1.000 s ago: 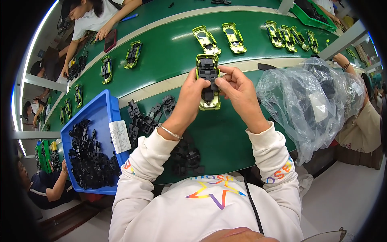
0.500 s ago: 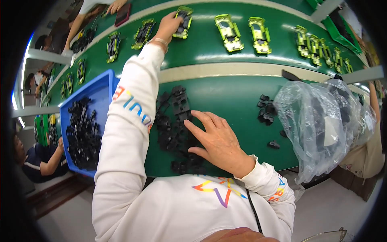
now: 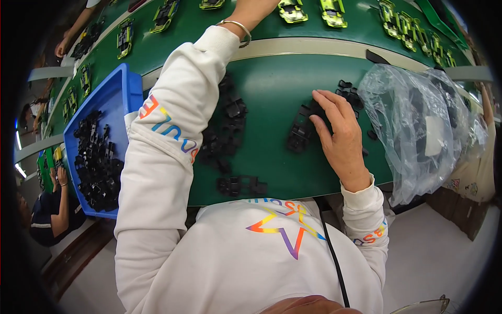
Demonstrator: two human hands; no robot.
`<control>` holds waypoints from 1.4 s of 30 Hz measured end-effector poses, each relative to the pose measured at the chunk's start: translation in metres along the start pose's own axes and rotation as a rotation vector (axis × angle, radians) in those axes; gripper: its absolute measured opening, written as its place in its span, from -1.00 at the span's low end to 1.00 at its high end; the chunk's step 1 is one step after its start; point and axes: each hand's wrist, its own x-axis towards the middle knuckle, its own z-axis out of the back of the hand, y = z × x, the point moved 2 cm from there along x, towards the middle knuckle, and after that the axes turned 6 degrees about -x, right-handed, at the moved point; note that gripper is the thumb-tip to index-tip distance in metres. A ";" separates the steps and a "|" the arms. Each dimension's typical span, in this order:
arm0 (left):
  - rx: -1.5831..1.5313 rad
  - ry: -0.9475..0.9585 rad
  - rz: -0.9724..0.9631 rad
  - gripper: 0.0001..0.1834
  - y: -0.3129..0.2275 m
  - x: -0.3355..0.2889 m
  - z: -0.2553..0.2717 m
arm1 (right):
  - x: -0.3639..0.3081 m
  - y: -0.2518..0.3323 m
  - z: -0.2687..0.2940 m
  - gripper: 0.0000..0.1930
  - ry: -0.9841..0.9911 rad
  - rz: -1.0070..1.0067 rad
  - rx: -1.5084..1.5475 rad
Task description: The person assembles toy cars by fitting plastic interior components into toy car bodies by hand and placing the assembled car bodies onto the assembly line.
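My right hand is over the right middle of the green bench, its thumb and fingers closed round one end of a long black plastic part. Its fingertips partly hide that end. My left hand reaches to the upper edge, where its fingers are cut off. Nearest to it is a yellow-green toy car body on the far strip. Loose black plastic parts lie in a pile beside my left sleeve, and another black part rests near the bench's front edge.
At left stands a blue bin of black parts. A clear plastic bag lies at right beside small black pieces. More yellow-green car bodies line the far strip. A person's arm is at far left.
My right hand has moved right from the pile with the long black part. My left hand has left the car body it touched and gone rightward. The whole view has shifted.
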 end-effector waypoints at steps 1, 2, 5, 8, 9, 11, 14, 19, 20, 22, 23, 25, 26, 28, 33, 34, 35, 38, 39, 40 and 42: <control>-0.136 0.098 0.124 -0.39 -0.001 0.002 -0.011 | -0.004 -0.003 0.005 -0.55 -0.027 0.025 -0.007; -0.270 0.199 0.247 -0.41 -0.003 0.004 -0.023 | -0.008 -0.006 0.012 -0.57 -0.055 0.051 -0.014; 0.010 -0.008 0.181 -0.50 0.017 0.012 -0.041 | -0.020 -0.001 0.026 -0.62 -0.042 0.004 -0.026; 0.120 -0.038 0.244 -0.57 0.061 0.025 -0.041 | -0.028 0.017 0.027 -0.59 0.034 -0.066 0.030; 0.013 -0.022 0.214 -0.63 0.040 0.017 -0.050 | -0.031 0.018 0.026 -0.56 0.072 -0.090 0.033; 0.051 -0.034 0.209 -0.68 0.051 0.020 -0.039 | -0.031 0.036 0.014 -0.44 0.125 0.107 -0.076; -0.633 -0.019 0.482 -0.81 0.035 -0.005 -0.030 | -0.030 0.021 0.001 -0.42 0.151 0.212 -0.174; -1.108 0.104 0.654 -0.67 -0.010 -0.051 0.010 | -0.014 0.008 0.005 -0.53 0.108 0.293 -0.156; -1.099 0.151 0.658 -0.56 -0.020 -0.062 0.020 | -0.010 0.008 0.004 -0.53 0.098 0.301 -0.160; -1.119 0.128 0.666 -0.57 -0.025 -0.078 0.029 | -0.004 0.011 0.004 -0.61 -0.007 0.298 -0.030; -1.165 0.130 0.711 -0.58 -0.026 -0.085 0.032 | 0.001 0.011 0.001 -0.61 -0.011 0.303 -0.031; -1.178 0.126 0.732 -0.58 -0.033 -0.097 0.036 | 0.012 0.003 -0.009 -0.67 0.191 -0.087 0.057; -1.190 0.121 0.755 -0.58 -0.034 -0.102 0.038 | 0.014 0.003 -0.014 -0.67 0.191 -0.091 0.056; -1.224 0.132 0.761 -0.58 -0.040 -0.110 0.043 | 0.018 -0.002 -0.020 -0.67 0.022 -0.186 0.053; -1.326 0.135 0.720 -0.62 -0.055 -0.120 0.051 | 0.005 0.005 -0.003 -0.51 -0.165 0.035 -0.152; -1.374 0.149 0.702 -0.62 -0.056 -0.121 0.053 | -0.002 0.010 0.002 -0.51 -0.158 0.039 -0.150; -1.355 0.172 0.672 -0.61 -0.056 -0.122 0.054 | -0.009 0.015 0.005 -0.49 -0.085 0.028 -0.190; -1.397 0.208 0.624 -0.58 -0.056 -0.124 0.057 | -0.027 0.011 0.004 -0.42 -0.013 0.040 -0.228; -1.412 0.192 0.629 -0.54 -0.059 -0.124 0.055 | -0.028 0.007 0.003 -0.43 -0.041 0.040 -0.174; -1.443 0.205 0.616 -0.49 -0.064 -0.127 0.054 | -0.027 0.005 0.004 -0.44 -0.071 0.040 -0.120; -1.493 0.200 0.577 -0.42 -0.072 -0.135 0.048 | -0.023 0.008 0.016 -0.47 -0.183 -0.014 0.005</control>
